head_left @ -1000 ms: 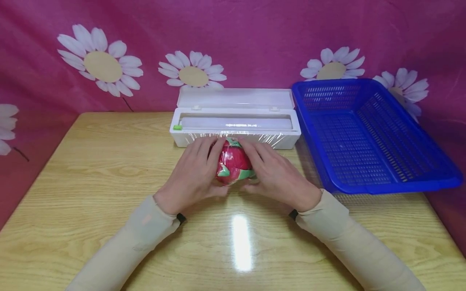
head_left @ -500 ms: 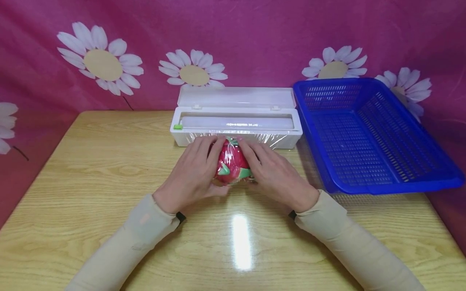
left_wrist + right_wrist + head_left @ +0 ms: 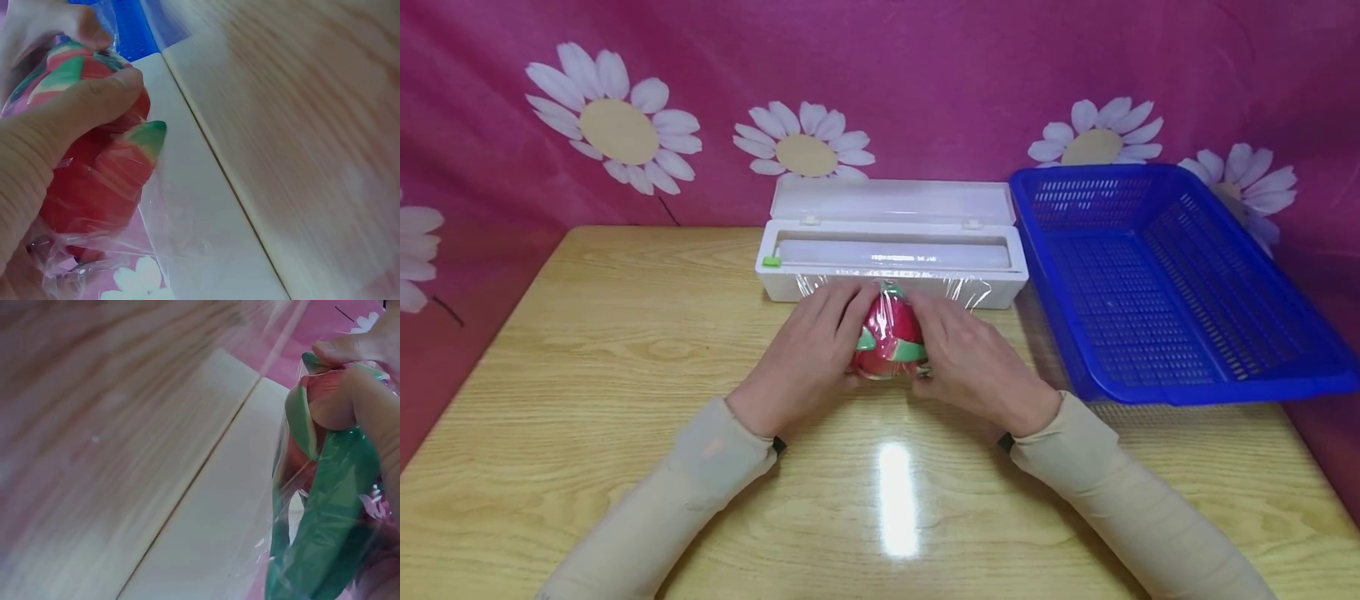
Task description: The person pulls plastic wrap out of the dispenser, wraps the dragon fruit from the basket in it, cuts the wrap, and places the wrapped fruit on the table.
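Note:
A red dragon fruit (image 3: 891, 329) with green scale tips sits between both hands, in front of the dispenser. Clear cling film (image 3: 319, 531) lies wrinkled and shiny over its skin. My left hand (image 3: 808, 342) grips it from the left; in the left wrist view its thumb (image 3: 103, 100) presses across the film-covered side. From the right, my right hand (image 3: 973, 354) holds the fruit, its thumb (image 3: 344, 403) bent against the skin. Film stretches from the fruit up to the front edge of the white cling film dispenser (image 3: 891, 287), whose lid (image 3: 891, 200) stands raised at the back.
Inside the dispenser lies a film roll (image 3: 827, 252), with a small green slider (image 3: 771, 262) at its left end. A blue plastic basket (image 3: 1078, 350) stands right of the dispenser. The wooden table (image 3: 625, 333) ends at a magenta daisy-printed cloth (image 3: 940, 75) behind.
The dragon fruit has turned a little between the hands, so its green tips sit differently. My left hand has shifted slightly right and its thumb has tucked in against the fruit.

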### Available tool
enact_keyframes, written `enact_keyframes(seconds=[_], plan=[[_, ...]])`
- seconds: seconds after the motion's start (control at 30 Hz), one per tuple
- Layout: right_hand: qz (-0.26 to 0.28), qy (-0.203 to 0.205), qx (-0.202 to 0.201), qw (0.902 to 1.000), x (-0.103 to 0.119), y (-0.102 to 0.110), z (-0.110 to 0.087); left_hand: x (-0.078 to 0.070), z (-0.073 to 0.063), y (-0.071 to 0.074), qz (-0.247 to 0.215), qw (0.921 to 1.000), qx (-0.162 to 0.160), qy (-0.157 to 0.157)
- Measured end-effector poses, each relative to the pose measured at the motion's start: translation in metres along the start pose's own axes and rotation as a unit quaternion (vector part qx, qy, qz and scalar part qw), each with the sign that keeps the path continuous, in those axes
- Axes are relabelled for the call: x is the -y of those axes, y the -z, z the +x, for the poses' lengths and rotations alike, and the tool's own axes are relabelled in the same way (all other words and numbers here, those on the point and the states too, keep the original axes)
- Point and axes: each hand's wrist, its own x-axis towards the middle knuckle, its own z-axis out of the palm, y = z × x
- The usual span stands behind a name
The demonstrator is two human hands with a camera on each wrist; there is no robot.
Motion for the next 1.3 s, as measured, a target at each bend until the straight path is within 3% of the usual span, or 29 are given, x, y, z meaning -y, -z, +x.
enact_keyframes(seconds=[0.23, 0.5, 0.77, 0.9, 1.3], plan=[[-0.002, 0.002, -0.007, 1.0000, -0.0018, -0.0004, -0.0007, 0.0011, -0.0002, -0.0020, 0.028, 0.9994, -0.020, -0.010], [0.028, -0.015, 0.011, 0.9994, -0.0021, -0.0008, -0.0005, 0.0032, -0.0021, -0.0018, 0.019, 0.9997, -0.013, 0.002], [-0.017, 0.009, -0.001, 0.9998, -0.0018, -0.0016, -0.0017, 0.0024, -0.0004, -0.0031, 0.030, 0.9994, -0.020, 0.003], [-0.028, 0.019, -0.008, 0.9994, -0.0015, -0.0003, -0.0019, 0.0022, 0.0003, -0.0022, 0.033, 0.9993, -0.017, 0.001], [-0.006, 0.023, 0.022, 0.9995, -0.0019, 0.0031, -0.0028, 0.0022, 0.0002, 0.0013, 0.007, 0.9999, 0.008, 0.005]])
